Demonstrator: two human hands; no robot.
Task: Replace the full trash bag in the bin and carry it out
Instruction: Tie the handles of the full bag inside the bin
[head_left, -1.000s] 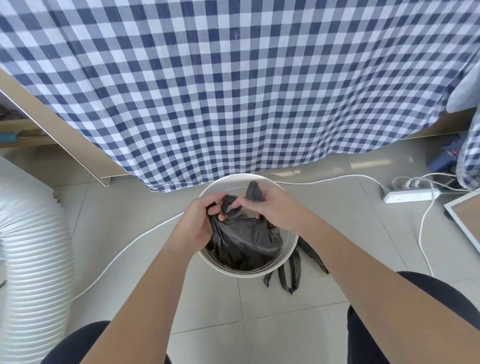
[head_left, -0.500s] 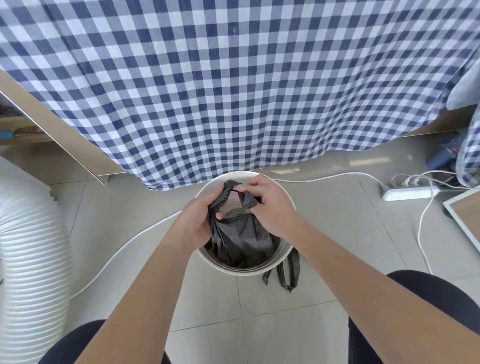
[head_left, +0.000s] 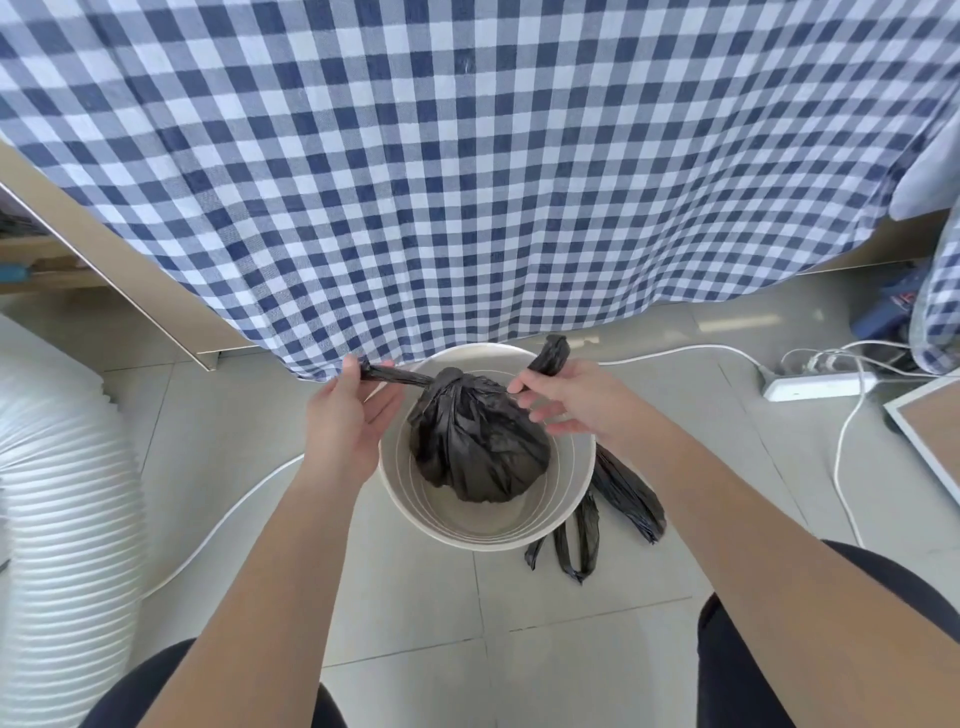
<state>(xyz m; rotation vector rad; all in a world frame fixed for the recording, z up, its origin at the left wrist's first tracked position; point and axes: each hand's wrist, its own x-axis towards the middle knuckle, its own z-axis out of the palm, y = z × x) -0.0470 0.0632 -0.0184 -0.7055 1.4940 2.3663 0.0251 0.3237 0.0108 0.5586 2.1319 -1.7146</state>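
A full black trash bag (head_left: 478, 441) sits inside a round white bin (head_left: 571, 499) on the tiled floor, its top gathered into a knot. My left hand (head_left: 348, 415) pinches the bag's left handle, stretched out to the left over the bin's rim. My right hand (head_left: 582, 400) pinches the right handle, which sticks up past the rim's far right. A second, flat black bag (head_left: 613, 504) lies on the floor against the bin's right side.
A blue-and-white checked cloth (head_left: 467, 182) hangs just behind the bin. A white ribbed hose (head_left: 62, 519) fills the left edge. A white cable (head_left: 218, 525) runs across the floor to a power strip (head_left: 815, 387) at the right. My knees frame the bottom.
My hands were close together working the bag's handles over the bin. They have now moved apart, pulling the two handles sideways so the knot is drawn tight.
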